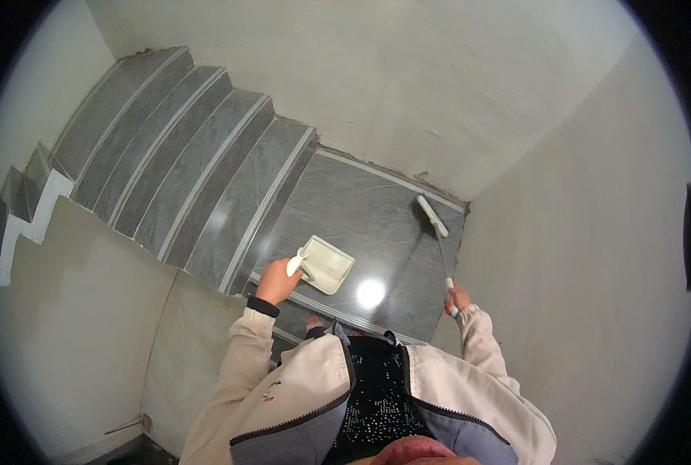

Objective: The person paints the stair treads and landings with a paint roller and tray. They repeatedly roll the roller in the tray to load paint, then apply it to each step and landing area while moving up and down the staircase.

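A cream plastic dustpan (329, 264) is held by its upright handle in my left hand (278, 281), above or on the grey tiled landing (345, 203). My right hand (457, 299) grips the pale handle end of a broom, whose thin shaft runs away from me to its narrow white head (433, 215). The broom head lies near the far right corner of the landing, beside the wall. Its bristles are hard to make out against the dark tile. The dustpan sits left of the broom, its open side facing right.
Grey tiled stairs (200, 168) with pale edge strips adjoin the landing at the left. Plastered walls (572, 250) bound it at the far side and the right. Another step edge (345, 314) runs by my feet. A stairwell drop lies at lower left.
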